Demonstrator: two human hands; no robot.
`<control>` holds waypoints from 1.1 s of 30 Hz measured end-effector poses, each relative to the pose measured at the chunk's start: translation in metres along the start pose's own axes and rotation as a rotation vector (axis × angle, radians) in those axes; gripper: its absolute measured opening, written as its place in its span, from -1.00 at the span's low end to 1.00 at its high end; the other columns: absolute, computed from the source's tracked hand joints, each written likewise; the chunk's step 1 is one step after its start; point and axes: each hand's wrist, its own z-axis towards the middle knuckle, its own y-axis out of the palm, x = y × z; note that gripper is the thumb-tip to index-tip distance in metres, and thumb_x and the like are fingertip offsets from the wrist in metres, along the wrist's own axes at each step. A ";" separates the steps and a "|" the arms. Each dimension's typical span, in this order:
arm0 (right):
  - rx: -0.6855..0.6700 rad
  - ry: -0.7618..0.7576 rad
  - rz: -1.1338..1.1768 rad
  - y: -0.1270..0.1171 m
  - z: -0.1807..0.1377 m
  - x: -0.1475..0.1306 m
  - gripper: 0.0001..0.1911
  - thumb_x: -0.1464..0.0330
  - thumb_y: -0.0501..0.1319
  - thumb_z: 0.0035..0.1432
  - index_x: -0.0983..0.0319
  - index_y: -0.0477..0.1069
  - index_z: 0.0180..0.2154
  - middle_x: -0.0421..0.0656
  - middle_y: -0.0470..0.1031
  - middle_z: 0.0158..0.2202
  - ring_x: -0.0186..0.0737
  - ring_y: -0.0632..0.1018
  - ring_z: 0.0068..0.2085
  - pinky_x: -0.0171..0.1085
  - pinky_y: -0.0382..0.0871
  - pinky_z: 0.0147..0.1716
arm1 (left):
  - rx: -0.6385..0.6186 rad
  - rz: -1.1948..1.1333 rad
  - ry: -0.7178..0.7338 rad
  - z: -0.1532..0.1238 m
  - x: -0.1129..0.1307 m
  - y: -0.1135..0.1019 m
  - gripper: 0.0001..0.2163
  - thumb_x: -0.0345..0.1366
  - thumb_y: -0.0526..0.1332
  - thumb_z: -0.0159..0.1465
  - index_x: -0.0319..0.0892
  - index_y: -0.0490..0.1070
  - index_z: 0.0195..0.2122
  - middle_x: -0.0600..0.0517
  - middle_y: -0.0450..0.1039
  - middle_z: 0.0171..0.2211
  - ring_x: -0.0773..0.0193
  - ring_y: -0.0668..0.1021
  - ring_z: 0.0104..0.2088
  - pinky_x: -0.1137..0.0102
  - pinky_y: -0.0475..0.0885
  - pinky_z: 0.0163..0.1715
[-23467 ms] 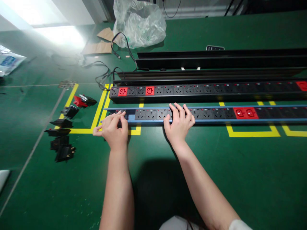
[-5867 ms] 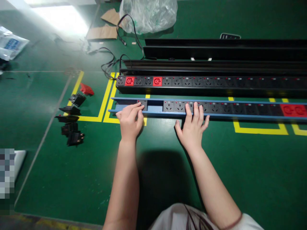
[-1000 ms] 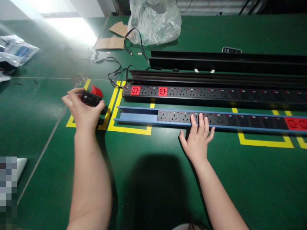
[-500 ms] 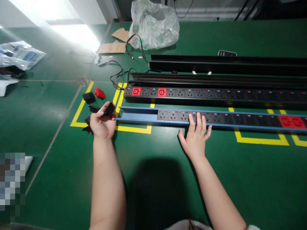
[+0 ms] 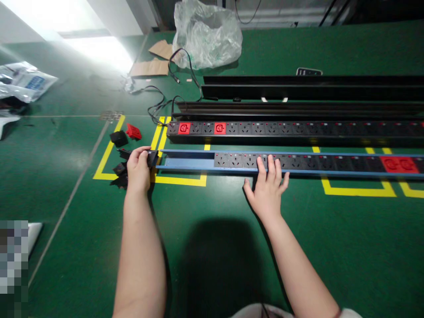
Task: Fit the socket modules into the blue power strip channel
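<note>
My left hand (image 5: 138, 170) is closed around a black socket module (image 5: 152, 158), held at the left end of a blue metal channel (image 5: 190, 162). Black socket modules (image 5: 235, 160) fill the channel from its middle rightward, with red sockets (image 5: 399, 164) near the right edge; its left stretch is bare. My right hand (image 5: 267, 190) rests with spread fingers, its fingertips on the sockets in the channel. Loose black modules (image 5: 119, 168) lie beside my left hand, partly covered by it. Another black module (image 5: 119, 138) and a red socket module (image 5: 133, 131) sit just beyond.
Behind the channel lies a black power strip (image 5: 245, 128) with a cable (image 5: 160, 106) at its left end. Farther back are black metal channels (image 5: 298, 90), a clear plastic bag (image 5: 208, 39) and cardboard pieces (image 5: 150, 67). Yellow tape (image 5: 179, 180) marks the green surface.
My left hand has turned over and brought the black module down to the channel's left end. The right hand stays on the sockets. The whole view has shifted slightly.
</note>
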 end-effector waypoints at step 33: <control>-0.003 0.019 -0.016 -0.001 0.001 -0.004 -0.23 0.18 0.14 0.37 0.21 0.07 0.51 0.11 0.04 0.55 0.15 0.10 0.53 0.30 -0.15 0.46 | -0.161 -0.026 0.021 -0.013 -0.005 0.010 -0.45 -0.11 0.19 0.42 -0.44 0.43 0.28 -0.25 0.59 0.13 0.09 0.63 0.14 0.10 0.37 0.40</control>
